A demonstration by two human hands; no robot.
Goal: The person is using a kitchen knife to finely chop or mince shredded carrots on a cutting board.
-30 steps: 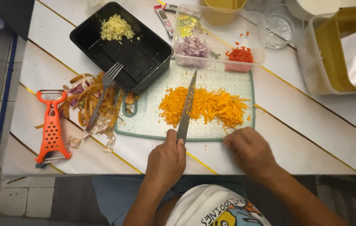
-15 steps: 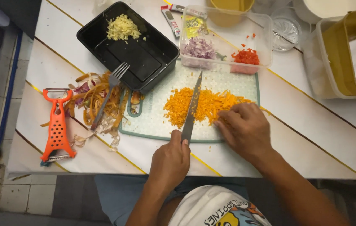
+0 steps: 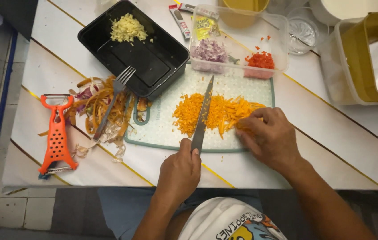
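Chopped orange vegetable [image 3: 218, 113] is lying in a loose heap across the middle of a pale green cutting board [image 3: 162, 129] on the white table [image 3: 331, 129]. A knife [image 3: 202, 116] is resting its blade over the heap, tip pointing away from the person. The left hand [image 3: 180, 171] is gripping the knife handle, fingers closed around it. The right hand [image 3: 271, 138] is pressing on the heap's right end, fingers curled over the strips. Beyond the board a black tray [image 3: 153, 66] is holding minced pale yellow bits, and a clear container [image 3: 273, 31] is holding purple and red dice. Left of the board, a fork [image 3: 111, 100] is lying on peelings [image 3: 100, 111], beside an orange peeler [image 3: 56, 133].
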